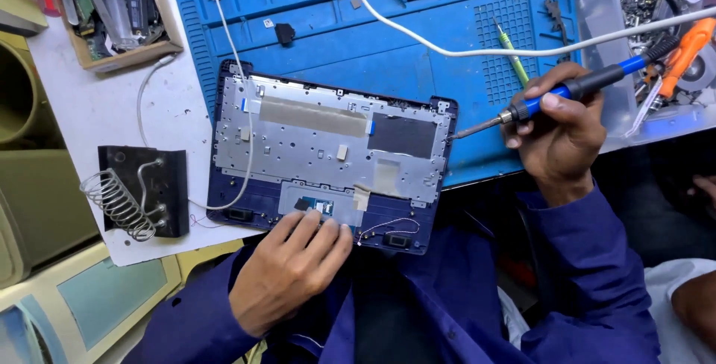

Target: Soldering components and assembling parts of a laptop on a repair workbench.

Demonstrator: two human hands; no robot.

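The laptop base [328, 159] lies upside-down, metal plate exposed, partly on the blue work mat [418, 28] and partly on the white bench. The left hand [287, 271] rests flat, fingers extended and holding nothing, on the casing's near edge beside the small circuit board [319, 206]. The right hand [563, 129] is closed around the blue-handled soldering iron [567, 94] (pen fashion), its tip just beside the casing's right edge. A coil iron stand [138, 192] sits left of the casing.
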